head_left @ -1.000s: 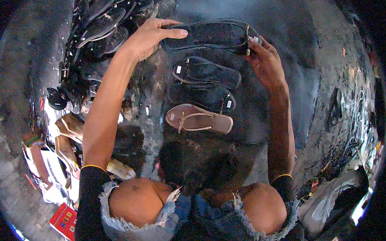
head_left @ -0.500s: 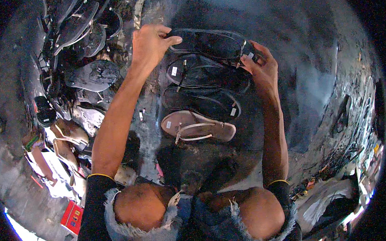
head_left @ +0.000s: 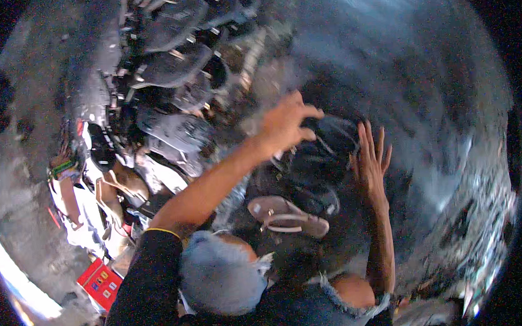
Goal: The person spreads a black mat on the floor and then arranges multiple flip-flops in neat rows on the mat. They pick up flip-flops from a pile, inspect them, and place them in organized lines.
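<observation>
On the dark floor [head_left: 447, 155], the black sandal [head_left: 336, 132] lies between the hands, beyond the brown one [head_left: 286, 215]! Left hand [head_left: 285, 126], thumb and finger parted; right hand [head_left: 370, 167], fingers splayed straight; touching, blur won't tell!

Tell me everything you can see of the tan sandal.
The tan sandal looks leathery, though slightly blurred, with a paler forked strap and a small pale patch near its upper-left end. It lies strap up, slanting toward the lower right, on the dark surface. A black sandal lies just beyond; contact is unclear. Neither left hand nor right hand touches it.
</observation>
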`<control>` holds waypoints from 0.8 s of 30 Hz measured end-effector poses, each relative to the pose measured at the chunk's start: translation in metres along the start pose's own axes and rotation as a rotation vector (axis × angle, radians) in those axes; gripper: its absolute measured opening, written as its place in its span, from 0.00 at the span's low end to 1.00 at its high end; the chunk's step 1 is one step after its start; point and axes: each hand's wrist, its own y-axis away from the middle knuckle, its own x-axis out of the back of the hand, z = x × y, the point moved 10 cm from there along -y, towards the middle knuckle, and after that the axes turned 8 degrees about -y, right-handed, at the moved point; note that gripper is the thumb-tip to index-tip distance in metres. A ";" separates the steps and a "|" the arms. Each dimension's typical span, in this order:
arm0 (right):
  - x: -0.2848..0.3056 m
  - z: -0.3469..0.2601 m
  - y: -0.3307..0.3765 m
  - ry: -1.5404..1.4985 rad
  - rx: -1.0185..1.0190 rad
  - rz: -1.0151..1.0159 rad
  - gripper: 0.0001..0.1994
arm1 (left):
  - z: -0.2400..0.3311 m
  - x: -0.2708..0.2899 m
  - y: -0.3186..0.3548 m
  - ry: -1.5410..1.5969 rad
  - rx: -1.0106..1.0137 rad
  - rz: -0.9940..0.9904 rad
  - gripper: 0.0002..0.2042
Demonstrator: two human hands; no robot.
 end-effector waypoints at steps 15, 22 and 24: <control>0.144 0.099 0.087 -0.309 -0.336 0.085 0.33 | 0.012 0.266 0.060 0.440 0.082 0.534 0.06; 0.074 0.160 0.019 -0.777 -0.397 0.220 0.18 | 0.005 0.425 0.079 0.081 0.274 0.903 0.14; 0.069 0.133 -0.017 -0.967 -0.470 0.169 0.15 | 0.036 0.436 0.052 -0.039 0.263 0.801 0.09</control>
